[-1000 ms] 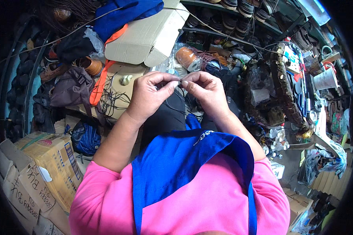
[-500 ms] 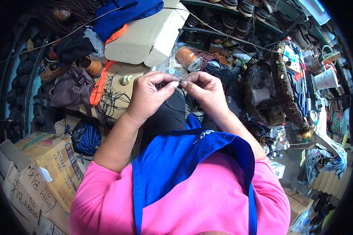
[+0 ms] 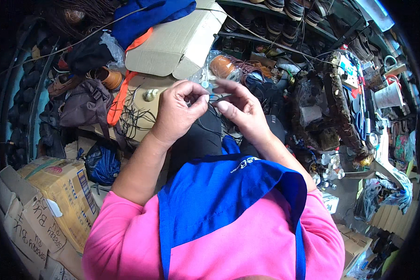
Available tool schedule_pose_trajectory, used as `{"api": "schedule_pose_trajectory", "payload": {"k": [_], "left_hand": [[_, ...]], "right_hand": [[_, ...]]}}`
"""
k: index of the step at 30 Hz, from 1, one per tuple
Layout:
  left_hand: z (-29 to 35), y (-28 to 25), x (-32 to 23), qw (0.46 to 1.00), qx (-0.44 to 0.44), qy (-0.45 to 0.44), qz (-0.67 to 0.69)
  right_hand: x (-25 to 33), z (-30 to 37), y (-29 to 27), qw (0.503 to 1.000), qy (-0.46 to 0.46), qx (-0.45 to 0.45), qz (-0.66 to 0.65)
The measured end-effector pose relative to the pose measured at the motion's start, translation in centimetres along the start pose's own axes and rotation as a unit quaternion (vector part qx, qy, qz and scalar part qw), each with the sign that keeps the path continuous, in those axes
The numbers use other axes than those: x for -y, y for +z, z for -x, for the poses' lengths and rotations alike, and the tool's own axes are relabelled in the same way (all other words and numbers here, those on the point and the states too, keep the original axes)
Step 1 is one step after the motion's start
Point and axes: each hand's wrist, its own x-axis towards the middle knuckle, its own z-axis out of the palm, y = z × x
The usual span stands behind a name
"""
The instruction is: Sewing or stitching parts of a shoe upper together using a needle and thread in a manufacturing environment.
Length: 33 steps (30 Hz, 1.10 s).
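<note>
My left hand (image 3: 182, 106) is closed in a pinch, thumb against forefinger, in front of my lap. A thin dark cord (image 3: 201, 125) hangs below its fingertips, over my dark-clothed leg. Just beside it, my right hand (image 3: 243, 108) has its thumb and fingers apart, with the fingertips smeared by motion. A short dark bit of cord shows between the two hands, close to the right thumb. More thin dark cords (image 3: 134, 116) lie tangled on a cardboard sheet to the left, near a small pale-green ball-shaped thing (image 3: 150, 95).
A bent cardboard piece (image 3: 172, 46) and an orange strap (image 3: 119, 103) lie ahead. An orange thread spool (image 3: 222, 66) stands beyond my hands. To the left are a purple-grey bag (image 3: 86, 103) and cardboard box (image 3: 56, 182); a cluttered worktable (image 3: 333, 100) is at right.
My right hand has come out of its pinch: its fingers have spread and lifted, and the thumb has lowered slightly. The left hand stays pinched in nearly the same place.
</note>
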Motion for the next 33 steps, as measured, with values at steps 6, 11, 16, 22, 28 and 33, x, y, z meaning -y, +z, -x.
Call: {"api": "schedule_pose_trajectory", "payload": {"k": [6, 11, 16, 22, 28, 33], "left_hand": [[0.0, 0.4, 0.8, 0.977, -0.006, -0.090, 0.193], [0.2, 0.8, 1.2, 0.977, 0.009, -0.089, 0.193], [0.3, 0.8, 1.4, 0.970, 0.009, -0.111, 0.215], [0.3, 0.5, 1.5, 0.947, 0.010, -0.130, 0.293], [0.3, 0.2, 1.5, 0.954, 0.027, -0.118, 0.276], [0.3, 0.3, 1.4, 0.952, 0.024, -0.125, 0.278]], "right_hand": [[-0.2, -0.3, -0.2, 0.996, 0.022, 0.052, 0.065], [-0.3, -0.4, 0.0, 0.993, 0.097, 0.055, 0.039], [-0.4, -0.5, -0.2, 0.992, 0.105, 0.067, -0.017], [-0.6, -0.7, -0.1, 0.991, 0.105, 0.071, -0.052], [-0.6, -0.6, 0.0, 0.990, 0.117, 0.072, -0.031], [-0.7, -0.6, -0.1, 0.990, 0.116, 0.065, -0.034]]}}
